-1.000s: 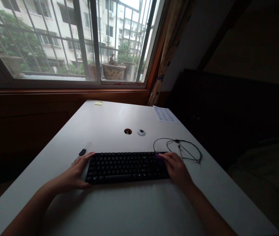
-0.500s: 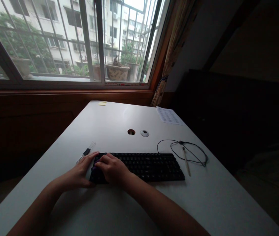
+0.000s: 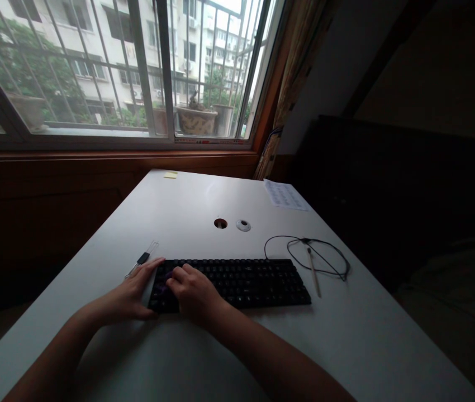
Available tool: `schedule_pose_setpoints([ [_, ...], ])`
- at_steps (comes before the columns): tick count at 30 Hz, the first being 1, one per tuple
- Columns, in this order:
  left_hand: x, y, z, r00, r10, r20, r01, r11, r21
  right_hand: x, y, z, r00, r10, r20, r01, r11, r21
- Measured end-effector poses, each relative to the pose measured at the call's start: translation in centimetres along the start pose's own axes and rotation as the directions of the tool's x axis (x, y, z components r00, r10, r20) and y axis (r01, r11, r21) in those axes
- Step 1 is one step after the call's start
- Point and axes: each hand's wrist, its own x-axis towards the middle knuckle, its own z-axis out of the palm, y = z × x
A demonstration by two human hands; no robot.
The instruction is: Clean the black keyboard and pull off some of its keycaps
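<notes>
A black keyboard point(image 3: 246, 282) lies flat on the white desk. My left hand point(image 3: 134, 293) clasps its left end, fingertips at the far corner and thumb at the near one. Bent over the leftmost keys is my right hand point(image 3: 193, 290), its fingers closed on a dark purple, putty-like lump point(image 3: 164, 283). Much of the lump is hidden by the fingers, and some of it lies against the keys. Just left of the keyboard, near my left fingertips, rests a wire keycap puller point(image 3: 143, 258) with a black grip.
The keyboard's black cable point(image 3: 325, 272) is coiled at the right, with a thin pale stick point(image 3: 313, 273) across it. Farther back are a desk hole point(image 3: 221, 223), its round cover point(image 3: 243, 225), a printed sheet point(image 3: 285, 195) and a yellow note point(image 3: 170, 175). A barred window stands beyond.
The view has shifted slightly. My right fingers have lifted a little and drawn in, and the purple lump looks more spread over the keys. My left hand stays on the keyboard's end.
</notes>
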Motion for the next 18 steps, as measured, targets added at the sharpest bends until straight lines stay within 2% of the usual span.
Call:
schedule_pose_setpoints([
  [7, 0.1, 0.3, -0.3, 1.0, -0.011, 0.012, 0.012, 0.999, -0.032, -6.1, 2.9, -1.8, 0.999, 0.05, 0.009, -0.05, 0.998, -0.03],
  [12, 0.1, 0.6, -0.6, 0.999, -0.027, 0.039, 0.03, 0.998, -0.063, -11.5, 5.0, -3.4, 0.984, 0.171, -0.05, -0.172, 0.985, -0.031],
  [18, 0.2, 0.9, -0.8, 0.998, -0.045, 0.043, 0.047, 0.997, -0.059, -16.6, 7.2, -5.1, 0.942, 0.304, -0.142, -0.312, 0.949, -0.038],
])
